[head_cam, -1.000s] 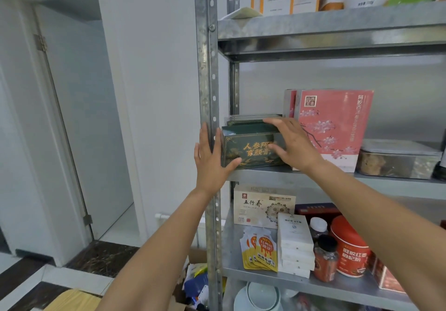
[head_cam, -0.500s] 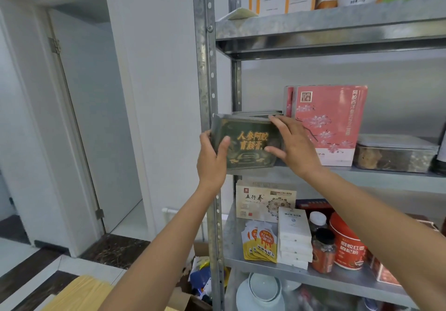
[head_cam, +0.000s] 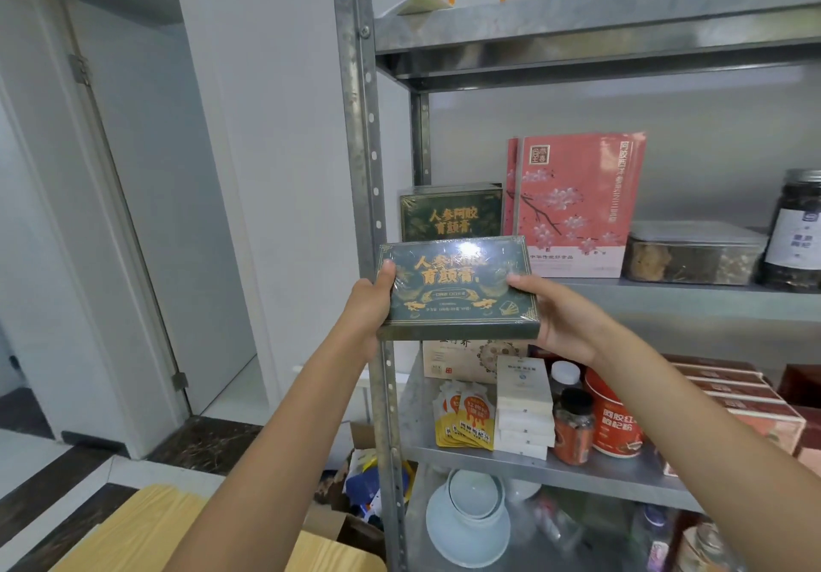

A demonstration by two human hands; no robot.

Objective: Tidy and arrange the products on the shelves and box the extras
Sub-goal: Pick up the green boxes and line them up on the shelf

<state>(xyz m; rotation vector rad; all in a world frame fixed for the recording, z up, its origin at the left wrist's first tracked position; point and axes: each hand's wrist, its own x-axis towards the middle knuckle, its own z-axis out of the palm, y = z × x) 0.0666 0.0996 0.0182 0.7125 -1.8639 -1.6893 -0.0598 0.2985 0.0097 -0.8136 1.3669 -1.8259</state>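
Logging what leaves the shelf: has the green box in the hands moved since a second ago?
Yes. The green box, gripped by left hand and right hand, has come off the middle shelf, forward and down, away from the pink box.

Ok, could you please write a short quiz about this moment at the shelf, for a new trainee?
1. True or false: the left hand and the right hand hold the shrink-wrapped green box off the shelf.
2. The pink blossom box stands: A) left of, B) right of, C) on top of the second green box.
3. Fill in: the rectangular tin lies between the pink blossom box and a labelled ___.
Key: 1 true; 2 B; 3 jar.
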